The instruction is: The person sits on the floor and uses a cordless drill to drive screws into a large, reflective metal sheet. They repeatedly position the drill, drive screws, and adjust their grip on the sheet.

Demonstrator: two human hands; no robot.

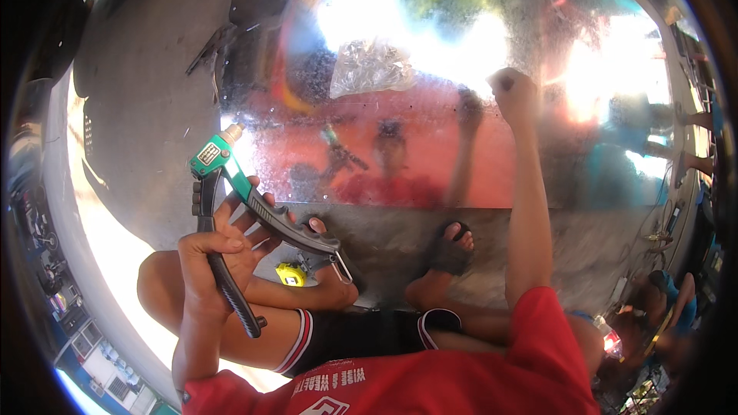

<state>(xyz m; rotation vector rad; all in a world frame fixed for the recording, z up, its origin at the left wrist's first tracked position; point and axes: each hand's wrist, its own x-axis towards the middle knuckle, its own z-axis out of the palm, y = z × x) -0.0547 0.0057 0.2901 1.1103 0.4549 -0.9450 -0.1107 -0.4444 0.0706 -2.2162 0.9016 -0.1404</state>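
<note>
Left hand (211,261) wraps its fingers around one black handle of the green hand riveter (246,223), handles spread wide over the knee; better to square the nose before squeezing. Its long axis slants, nose up-left. Right hand (513,91) presses, fist closed and seemingly empty, on the shiny metal sheet (430,146).

Harsh sunlight; blown-out glare on reflective metal sheet (430,107); fisheye-bent, dark edges.

The person wears a red short-sleeved shirt (461,376) with white print, black shorts (361,334) with red-and-white trim, and seemingly dark sandals (452,252).
</note>
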